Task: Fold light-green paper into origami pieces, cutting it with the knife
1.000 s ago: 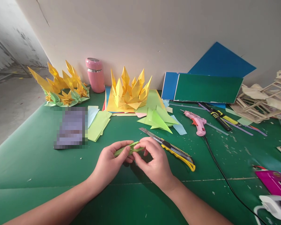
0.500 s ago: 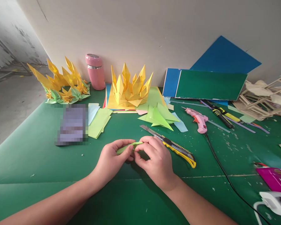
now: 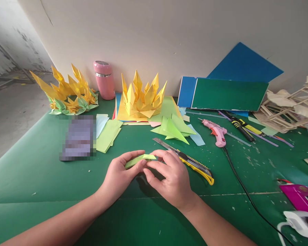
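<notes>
A small folded strip of light green paper (image 3: 135,161) is pinched between the thumb and fingers of my left hand (image 3: 122,172). My right hand (image 3: 170,176) is at the strip's right end, its fingers apart and the fingertips beside the raised flap. Just behind my right hand a yellow box cutter (image 3: 197,166) lies with its blade out. Folded green paper triangles (image 3: 173,129) are piled beyond the hands. To the left is a stack of green paper strips (image 3: 108,136). A yellow paper crown (image 3: 143,99) stands on coloured sheets.
A pink glue gun (image 3: 217,131) trails a black cord across the right side of the green table (image 3: 53,184). Along the wall are a pink flask (image 3: 104,82), a second crown (image 3: 72,90), blue and green boards (image 3: 228,94) and a wooden stick model (image 3: 284,111).
My right fingers have spread and loosened from the paper. The right end of the strip now shows a flatter, folded-over flap. My left hand keeps its pinch, slightly further left.
</notes>
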